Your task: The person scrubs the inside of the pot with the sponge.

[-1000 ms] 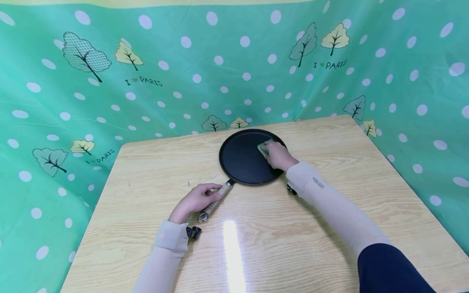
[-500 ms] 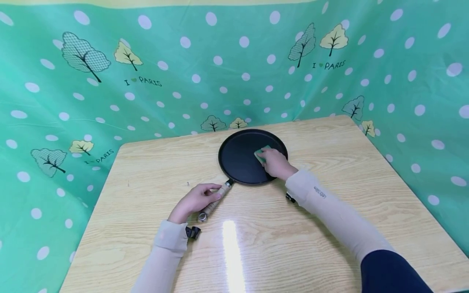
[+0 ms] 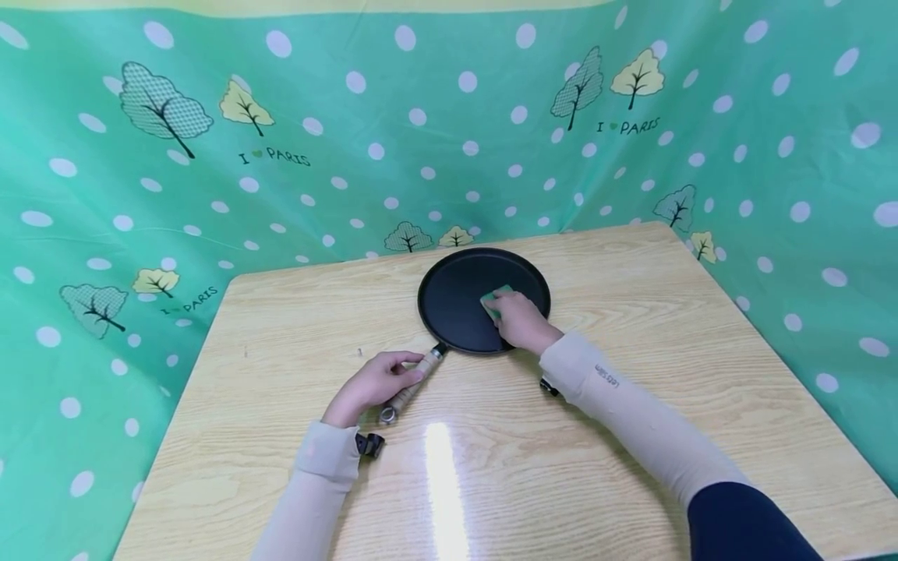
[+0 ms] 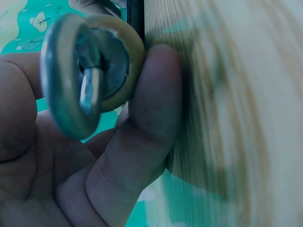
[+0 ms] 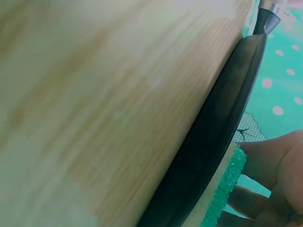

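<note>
A round black flat pan (image 3: 459, 292) lies on the wooden table, its wrapped handle (image 3: 429, 363) pointing toward me and to the left. My left hand (image 3: 375, 385) grips that handle; the left wrist view shows thumb and fingers around it, behind the metal hanging ring (image 4: 71, 78) at its end. With my right hand (image 3: 521, 318) I hold a sponge (image 3: 494, 302) against the right part of the pan's surface. In the right wrist view the sponge's green layer (image 5: 226, 182) faces the fingers and a pale layer faces the pan. The hand hides part of the sponge.
The wooden table (image 3: 281, 312) ends at the back near a green dotted curtain (image 3: 435, 117), which also runs along the left and right sides. A bright light reflection lies on the tabletop in front of the pan.
My right hand has slid the sponge leftward and toward me across the pan's surface. The left hand and the pan have stayed in place.
</note>
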